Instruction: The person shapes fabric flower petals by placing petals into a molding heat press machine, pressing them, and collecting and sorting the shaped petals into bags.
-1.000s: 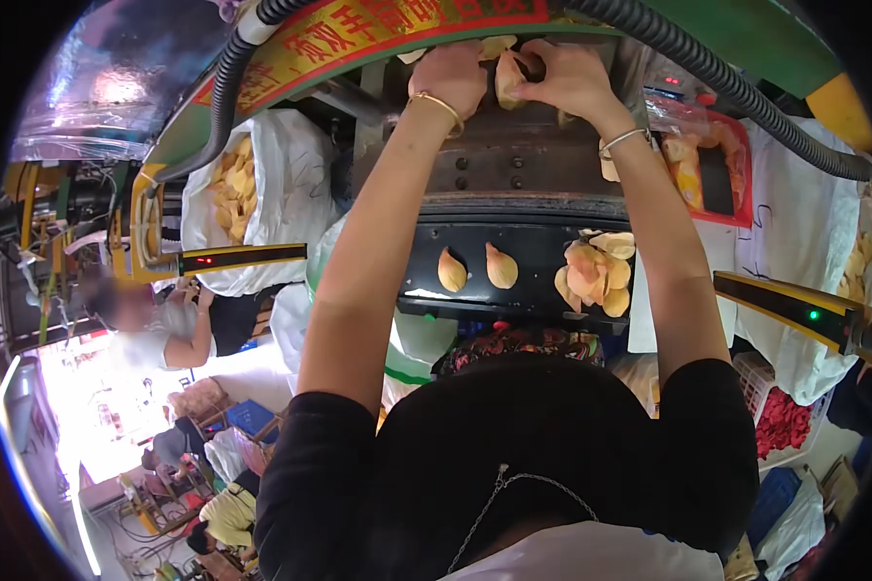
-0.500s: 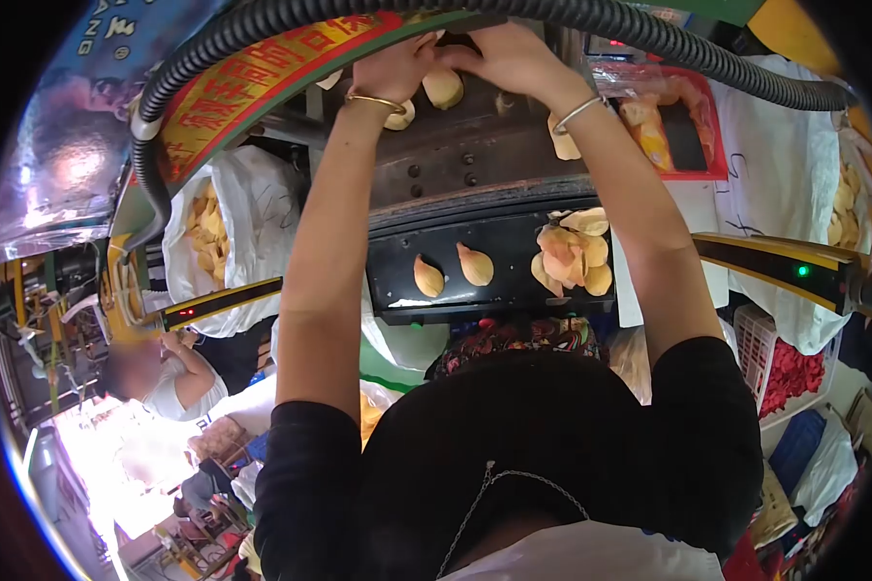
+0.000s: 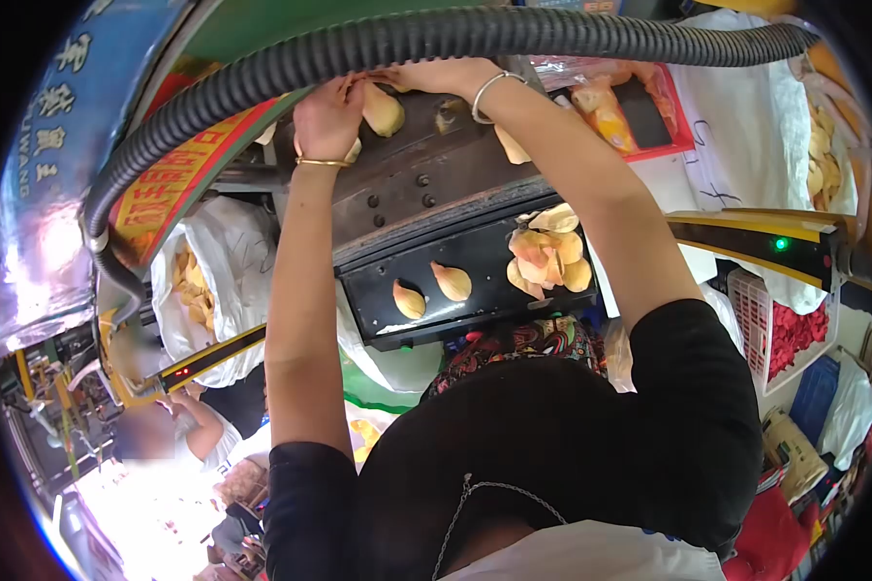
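Observation:
My left hand (image 3: pixel 329 120), with a gold bangle at its wrist, is at the machine's metal plate (image 3: pixel 397 179), its fingers partly behind the black hose. My right hand (image 3: pixel 431 77) reaches in from the right beside it, its fingertips hidden by the hose. Between and just below the hands lies a pale yellow petal-like piece (image 3: pixel 384 112); whether either hand grips it is unclear. On the black tray (image 3: pixel 388 273) nearer my body rest two separate pieces, a smaller one (image 3: pixel 409 300) and a larger one (image 3: pixel 451 282), and a pile of similar pieces (image 3: pixel 549 259) on the right.
A ribbed black hose (image 3: pixel 436 37) arches over the hands. Yellow-black sensor bars stand left (image 3: pixel 213 357) and right (image 3: pixel 746 239). White sacks of pieces flank the machine (image 3: pixel 242 257). A red tray (image 3: pixel 683 126) lies behind right. A person (image 3: pixel 203 426) is at the left.
The view has turned and shifted, so the machine and tray appear tilted and further left. Both hands have moved left in view, with the hose now crossing over their fingers.

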Tool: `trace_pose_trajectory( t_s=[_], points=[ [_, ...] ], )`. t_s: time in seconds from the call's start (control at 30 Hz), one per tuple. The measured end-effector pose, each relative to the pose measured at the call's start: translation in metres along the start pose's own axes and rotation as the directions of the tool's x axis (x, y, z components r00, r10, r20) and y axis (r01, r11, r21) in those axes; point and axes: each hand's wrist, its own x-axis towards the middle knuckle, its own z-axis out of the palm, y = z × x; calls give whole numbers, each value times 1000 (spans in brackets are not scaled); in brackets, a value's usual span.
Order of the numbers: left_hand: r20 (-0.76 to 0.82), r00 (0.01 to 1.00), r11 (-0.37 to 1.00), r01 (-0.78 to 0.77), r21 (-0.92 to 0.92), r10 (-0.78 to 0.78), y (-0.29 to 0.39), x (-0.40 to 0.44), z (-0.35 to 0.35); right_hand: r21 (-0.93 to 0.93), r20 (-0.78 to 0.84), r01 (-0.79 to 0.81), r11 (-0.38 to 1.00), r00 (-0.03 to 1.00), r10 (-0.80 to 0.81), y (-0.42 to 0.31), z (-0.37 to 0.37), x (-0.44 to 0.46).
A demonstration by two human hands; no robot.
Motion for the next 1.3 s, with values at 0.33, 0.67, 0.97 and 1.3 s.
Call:
trace_pose_trajectory(
  t_s=[0.33,0.67,0.97,1.3],
  points=[
    [-68,998,998,11,-69,-16,17,1,2,60,198,-168,984,968,153,-40,-79,-3],
    [272,932,946,163,278,-241,7,20,-24,93,96,-50,994,995,41,-18,-28,6],
    [795,551,759,623,-190,-254,0,32,-3,105,240,-196,975,956,167,-29,-46,5],
    [669,649,777,607,-167,-363,30,32,-39,161,-26,-202,966,978,209,-12,-33,-26]
  ],
)
